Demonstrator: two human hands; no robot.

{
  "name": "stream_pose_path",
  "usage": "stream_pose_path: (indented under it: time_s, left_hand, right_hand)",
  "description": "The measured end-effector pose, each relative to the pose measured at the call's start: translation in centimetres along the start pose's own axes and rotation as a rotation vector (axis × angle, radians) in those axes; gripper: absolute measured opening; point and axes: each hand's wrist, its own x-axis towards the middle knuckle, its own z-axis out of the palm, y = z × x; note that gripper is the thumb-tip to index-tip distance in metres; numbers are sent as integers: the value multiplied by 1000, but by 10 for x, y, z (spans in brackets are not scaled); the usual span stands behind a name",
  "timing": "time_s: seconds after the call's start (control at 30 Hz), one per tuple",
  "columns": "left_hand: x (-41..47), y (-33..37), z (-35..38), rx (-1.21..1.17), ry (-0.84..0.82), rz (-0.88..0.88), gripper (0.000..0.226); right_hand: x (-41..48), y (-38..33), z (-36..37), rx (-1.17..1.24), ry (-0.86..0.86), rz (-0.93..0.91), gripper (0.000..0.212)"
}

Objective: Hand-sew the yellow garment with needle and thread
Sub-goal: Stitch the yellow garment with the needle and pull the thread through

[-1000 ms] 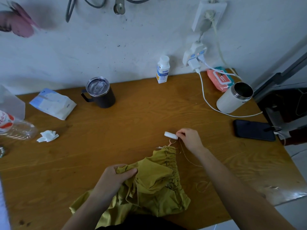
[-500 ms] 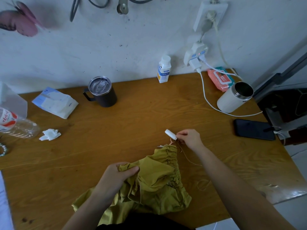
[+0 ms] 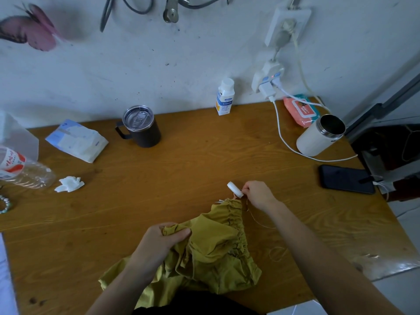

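Both hands were busy with the yellow garment (image 3: 216,251) at the near edge of the desk (image 3: 204,160).

On my screen I saw the garment lying crumpled on the desk, its lower part hanging over the near edge and its gathered band pointing toward the middle. The left hand (image 3: 163,242) gripped a fold of the cloth, with fingers and thumb curled around it. The right hand (image 3: 259,194) was just beyond the top of the garment, and its curled fingertips pinched the end of a small white spool (image 3: 235,189). A thin thread (image 3: 276,254) lay in loose loops on the desk beside the right forearm. Along the far edge stood a black mug (image 3: 142,126), a small bottle (image 3: 225,96) and a white flask (image 3: 320,135). A phone (image 3: 345,178) lay near the right edge.
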Motion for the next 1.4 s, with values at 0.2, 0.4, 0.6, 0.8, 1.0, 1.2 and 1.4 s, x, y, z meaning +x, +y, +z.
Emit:
stream_pose_path:
  time_s: [0.2,0.4,0.6,0.8,1.0,1.2,1.4]
  left_hand:
    - [-1,0,0,-8,1,-8,14]
    - [-2,1,0,-7,2,-11,14]
    - [-3,0,0,-3,-2,6,12]
    - [-4,2,-1,-3,11,3,13]
    - [-8,6,-3,-15,24,30,13]
    - [-23,18,-11,-80,36,120,16]
    - [-50,28,-17,-145,18,240,22]
  right_hand:
    - [-5,-4,-3,-99,17,-39,17]
    - [-7,-6,-9,-159,32,-95,20]
    - [-7,-6,-13,-155,39,-121,28]
    - [-8,-7,-23,-127,17,-60,29]
    - [-22,-15,-35,141,120,-51,27]
    - [-57,-41,-49,506,153,-160,19]
    - [-96,-69,-71,666,179,-281,20]
